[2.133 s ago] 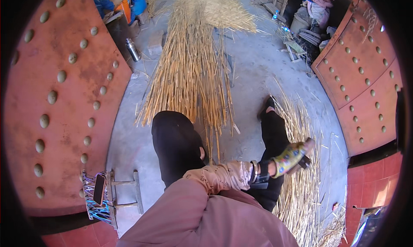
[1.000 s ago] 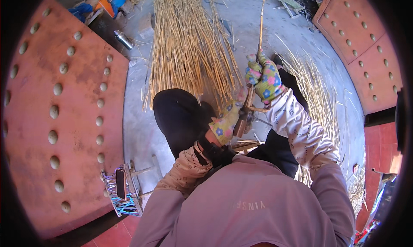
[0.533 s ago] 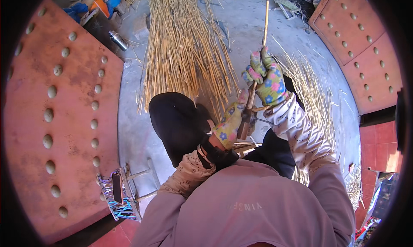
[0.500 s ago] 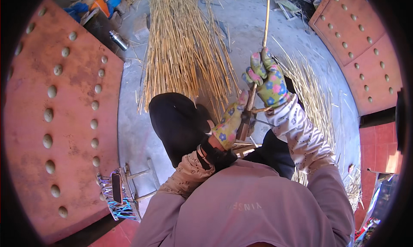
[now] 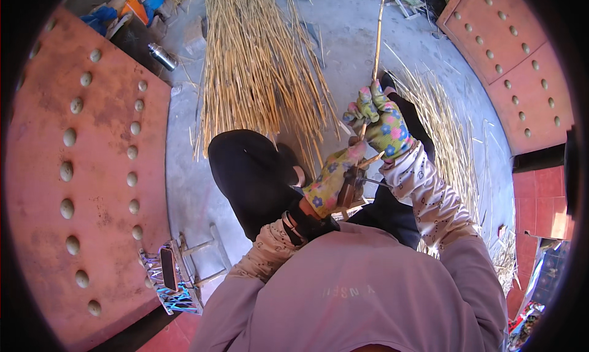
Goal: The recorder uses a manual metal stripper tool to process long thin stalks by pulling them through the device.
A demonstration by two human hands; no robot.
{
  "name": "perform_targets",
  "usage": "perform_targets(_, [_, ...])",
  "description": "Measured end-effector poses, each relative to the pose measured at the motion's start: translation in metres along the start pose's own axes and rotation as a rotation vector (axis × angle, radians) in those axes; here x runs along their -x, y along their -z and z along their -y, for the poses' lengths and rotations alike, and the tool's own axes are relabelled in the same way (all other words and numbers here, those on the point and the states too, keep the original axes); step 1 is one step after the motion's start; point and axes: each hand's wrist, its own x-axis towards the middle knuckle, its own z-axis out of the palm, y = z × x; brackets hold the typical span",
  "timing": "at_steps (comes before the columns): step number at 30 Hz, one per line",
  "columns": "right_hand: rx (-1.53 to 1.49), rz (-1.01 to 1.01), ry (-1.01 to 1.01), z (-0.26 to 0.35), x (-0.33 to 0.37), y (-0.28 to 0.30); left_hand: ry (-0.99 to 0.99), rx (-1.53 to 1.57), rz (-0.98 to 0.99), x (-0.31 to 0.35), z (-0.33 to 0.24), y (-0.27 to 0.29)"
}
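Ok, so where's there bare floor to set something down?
Two patches of grey floor look bare: between the left studded door and the left knee, and beyond the hands between the large stalk pile and the paler stalks, though a held stalk crosses above. It's crowded where left hand and right hand meet.

A thin tan stalk (image 5: pixel 379 36) slants forward through the right hand (image 5: pixel 391 126).

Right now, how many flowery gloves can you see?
2: one on the left hand, against a brown tool; one on the right hand, holding a stalk. Others could be hidden.
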Motion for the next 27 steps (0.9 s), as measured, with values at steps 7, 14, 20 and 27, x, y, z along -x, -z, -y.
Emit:
perform_targets(7, [0.225, -0.032, 0.125, 0.032, -0.015, -0.020, 0.047, 0.074, -0.099, 0.006, -0.003, -0.004])
perform_targets(14, [0.307, -0.231, 0.433, 0.073, -0.060, -0.049, -0.054, -0.068, 0.052, -0.012, 0.018, 0.025])
perform_targets(20, [0.247, -0.277, 0.448, 0.065, -0.038, -0.047, 0.118, 0.179, 0.025, -0.013, 0.035, 0.031])
perform_targets(27, [0.252, -0.208, 0.447, 0.068, -0.035, -0.020, 0.036, -0.045, -0.011, -0.006, 0.036, 0.016])
